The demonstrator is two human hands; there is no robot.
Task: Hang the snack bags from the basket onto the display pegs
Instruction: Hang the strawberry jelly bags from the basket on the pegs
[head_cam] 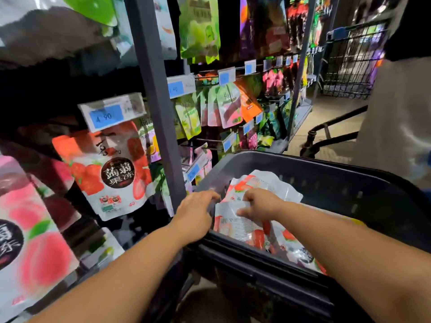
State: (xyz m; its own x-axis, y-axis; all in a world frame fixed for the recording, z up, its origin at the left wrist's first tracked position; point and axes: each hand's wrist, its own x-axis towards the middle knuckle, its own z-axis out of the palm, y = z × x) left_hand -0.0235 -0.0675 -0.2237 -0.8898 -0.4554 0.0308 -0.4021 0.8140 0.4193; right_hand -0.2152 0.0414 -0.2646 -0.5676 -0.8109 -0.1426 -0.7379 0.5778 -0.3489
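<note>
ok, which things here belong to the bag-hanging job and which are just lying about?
Job: basket; snack bags in it; right hand pinching one; left hand beside it; hanging strawberry bag, similar print, likely marks the peg.
Just there: wire cart; peach bag; green bags; person standing at right.

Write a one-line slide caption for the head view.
The right hand pinches a strawberry snack bag in the dark basket, left hand alongside, beside the rack of hanging snacks.

There were two hands, the left hand [195, 213] and the right hand [259, 203]; one dark basket [326, 183]; one overlapping heap of snack bags [242, 227], number unclear; one wire cart [349, 61].
</note>
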